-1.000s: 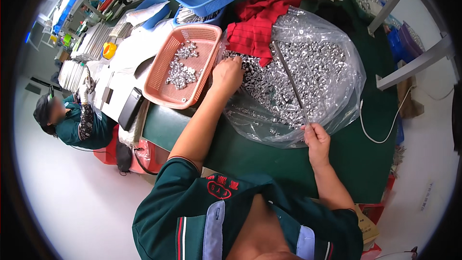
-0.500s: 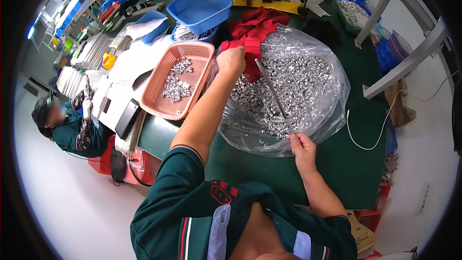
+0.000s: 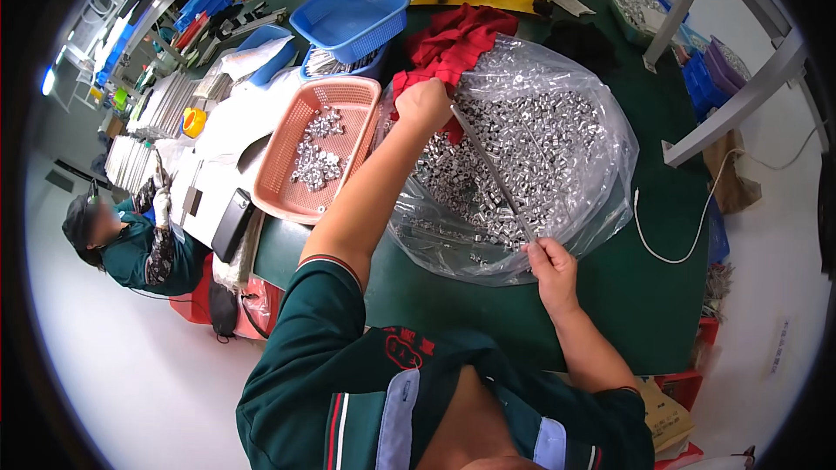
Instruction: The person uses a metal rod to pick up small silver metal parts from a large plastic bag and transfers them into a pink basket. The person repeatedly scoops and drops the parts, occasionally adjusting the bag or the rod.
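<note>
Item 1: my left hand [image 3: 424, 104], closed in a fist over the far end of a long thin metal rod [image 3: 492, 176], just beside the crumpled red cloth [image 3: 453, 43]. A second ago this hand lay lower, down among the parts; it has since lifted toward the far edge of the worktop, so I judge the rod is now raised out of the heap rather than raking in it.

Item 2: my right hand [image 3: 551, 265], fingers curled shut on the near end of the same rod, at the near rim of the bag. It has barely shifted.

Item 3: the rod itself, running slantwise between both hands, across the heap.

Item 4: large clear plastic bag [image 3: 601, 183], spread open on the green worktop [image 3: 662, 296], holding a heap of small shiny metal parts [image 3: 531, 139]. Whether any parts are threaded on the rod I cannot tell.

Item 5: salmon-pink perforated plastic tray [image 3: 287, 191], touching the bag's left side, with a small cluster of the same parts inside.

Item 6: blue plastic basket [image 3: 348, 13], beyond the tray toward the far left corner.

Item 7: white cable [image 3: 670, 252], looping off the bag's right side.

Item 8: another person in green [image 3: 131, 244], seated well apart at the left.
</note>
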